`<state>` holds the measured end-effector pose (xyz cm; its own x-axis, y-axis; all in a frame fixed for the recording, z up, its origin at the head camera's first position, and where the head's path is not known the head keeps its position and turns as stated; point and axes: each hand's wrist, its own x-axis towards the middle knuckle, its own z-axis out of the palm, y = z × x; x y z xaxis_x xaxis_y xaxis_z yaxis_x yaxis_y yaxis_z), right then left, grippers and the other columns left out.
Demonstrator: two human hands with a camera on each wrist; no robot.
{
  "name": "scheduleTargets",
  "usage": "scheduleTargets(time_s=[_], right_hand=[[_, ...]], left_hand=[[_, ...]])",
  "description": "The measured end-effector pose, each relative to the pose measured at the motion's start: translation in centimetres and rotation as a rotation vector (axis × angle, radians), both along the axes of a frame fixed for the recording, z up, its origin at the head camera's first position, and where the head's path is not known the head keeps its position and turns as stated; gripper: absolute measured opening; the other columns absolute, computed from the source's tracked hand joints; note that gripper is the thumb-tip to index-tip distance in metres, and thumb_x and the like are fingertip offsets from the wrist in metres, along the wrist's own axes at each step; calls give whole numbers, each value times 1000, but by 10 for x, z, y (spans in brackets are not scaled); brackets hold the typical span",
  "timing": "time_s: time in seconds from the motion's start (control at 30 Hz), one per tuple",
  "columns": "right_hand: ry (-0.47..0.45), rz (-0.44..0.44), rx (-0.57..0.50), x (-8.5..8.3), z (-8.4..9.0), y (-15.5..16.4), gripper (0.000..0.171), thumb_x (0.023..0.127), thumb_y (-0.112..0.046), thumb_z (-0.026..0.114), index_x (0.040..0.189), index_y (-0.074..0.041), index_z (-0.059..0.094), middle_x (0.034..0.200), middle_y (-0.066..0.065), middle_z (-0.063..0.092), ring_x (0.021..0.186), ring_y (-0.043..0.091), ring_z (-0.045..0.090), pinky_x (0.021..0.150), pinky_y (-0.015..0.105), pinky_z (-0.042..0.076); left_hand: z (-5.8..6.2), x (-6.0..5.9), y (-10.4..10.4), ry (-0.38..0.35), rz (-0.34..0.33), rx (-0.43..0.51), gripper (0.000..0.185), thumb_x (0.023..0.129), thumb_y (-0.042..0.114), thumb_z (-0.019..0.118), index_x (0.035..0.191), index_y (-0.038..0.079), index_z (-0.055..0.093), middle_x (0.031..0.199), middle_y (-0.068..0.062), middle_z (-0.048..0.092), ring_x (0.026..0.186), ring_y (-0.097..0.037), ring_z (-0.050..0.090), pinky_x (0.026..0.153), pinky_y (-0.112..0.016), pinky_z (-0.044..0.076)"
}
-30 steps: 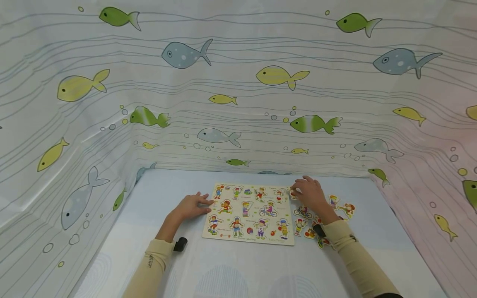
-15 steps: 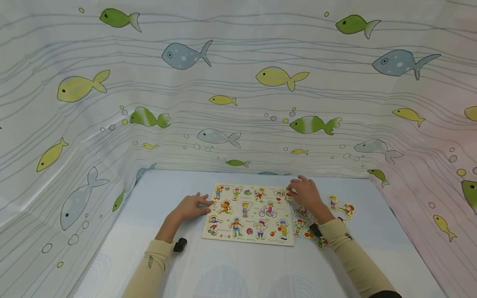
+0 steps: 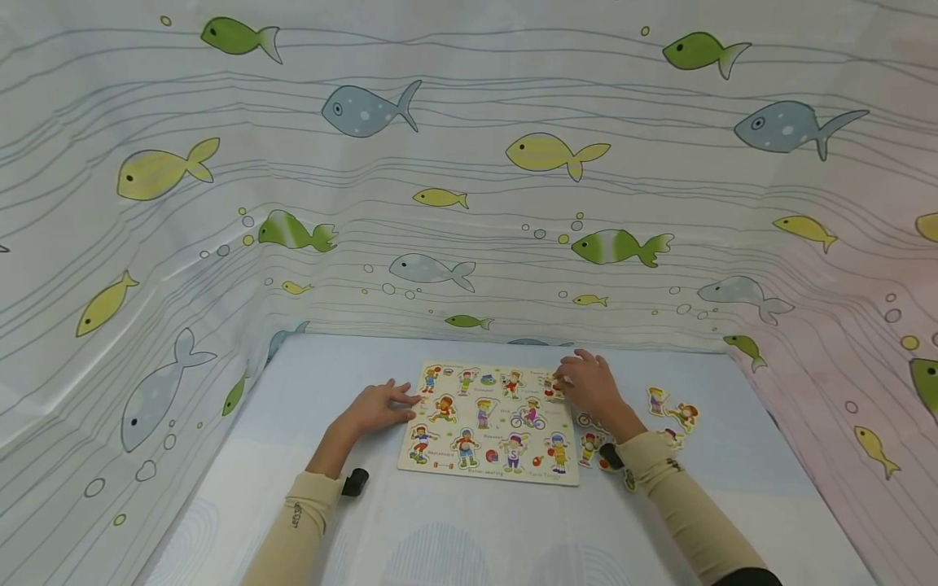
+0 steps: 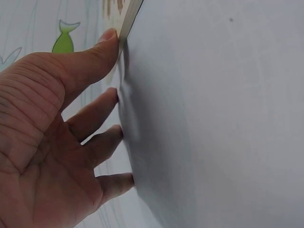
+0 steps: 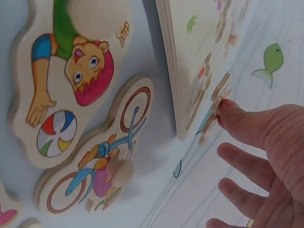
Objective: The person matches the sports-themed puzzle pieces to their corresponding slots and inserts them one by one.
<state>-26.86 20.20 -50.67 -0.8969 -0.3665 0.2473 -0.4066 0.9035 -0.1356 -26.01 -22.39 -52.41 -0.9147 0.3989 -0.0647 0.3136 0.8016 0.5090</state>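
Note:
A wooden peg puzzle board (image 3: 465, 417) with pictures of children at sports lies flat on the table. My left hand (image 3: 381, 405) is at its left side, fingers spread, and in the left wrist view the thumb touches the board's edge (image 4: 128, 23). Over the upper right corner, my right hand (image 3: 589, 382) pinches a small wooden puzzle piece (image 5: 217, 102) between thumb and finger. That piece is seen nearly edge-on in the right wrist view, close over the board, so its picture is mostly hidden.
Loose puzzle pieces lie right of the board, including a cyclist piece (image 5: 102, 164) and a child-with-ball piece (image 5: 85, 76), partly under my right forearm. Several more, such as a yellow-capped figure (image 3: 657, 400), lie farther right. A fish-patterned curtain (image 3: 469, 244) encloses the table.
My right hand has moved left with the puzzle piece, from beside the board to over its upper right corner. The left hand has stayed at the left edge.

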Motion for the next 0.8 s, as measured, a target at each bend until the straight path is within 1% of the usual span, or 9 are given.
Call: scheduleTargets(time_s=[0.13, 0.37, 0.5, 0.63, 0.8], right_hand=[[-7, 3, 10, 0, 0, -3, 10, 87, -19, 77, 97, -16, 77, 108, 5, 70, 129, 42, 47, 102, 68, 33], [-19, -6, 44, -4, -4, -8, 11, 88, -20, 76, 98, -16, 77, 110, 4, 70, 130, 41, 46, 103, 68, 33], [-28, -10, 56, -6, -6, -10, 11, 88, -20, 76, 98, -16, 77, 109, 3, 70, 130, 40, 47, 103, 68, 33], [-22, 3, 55, -5, -6, -12, 9, 88, -18, 76, 96, -16, 77, 108, 3, 70, 129, 40, 48, 102, 69, 33], [-31, 16, 45, -4, -6, -14, 9, 88, -17, 75, 97, -15, 78, 110, 4, 70, 129, 41, 48, 102, 70, 33]], left_hand=[[0, 1, 0, 1, -4, -6, 37, 88, 31, 74, 120, 14, 72, 142, -15, 52, 138, -47, 34, 111, -63, 25], [2, 2, 1, -14, 11, 15, 36, 88, 30, 74, 120, 14, 72, 142, -14, 51, 139, -45, 33, 112, -61, 23], [2, 3, 2, -6, 5, 23, 36, 88, 28, 75, 120, 13, 72, 142, -15, 52, 138, -47, 33, 112, -62, 24], [4, 4, 2, -5, 4, 24, 36, 89, 28, 74, 121, 12, 71, 142, -16, 51, 138, -47, 32, 112, -62, 23], [4, 4, 1, -1, 6, 15, 36, 89, 28, 74, 121, 13, 71, 142, -16, 51, 138, -47, 33, 111, -63, 24]])
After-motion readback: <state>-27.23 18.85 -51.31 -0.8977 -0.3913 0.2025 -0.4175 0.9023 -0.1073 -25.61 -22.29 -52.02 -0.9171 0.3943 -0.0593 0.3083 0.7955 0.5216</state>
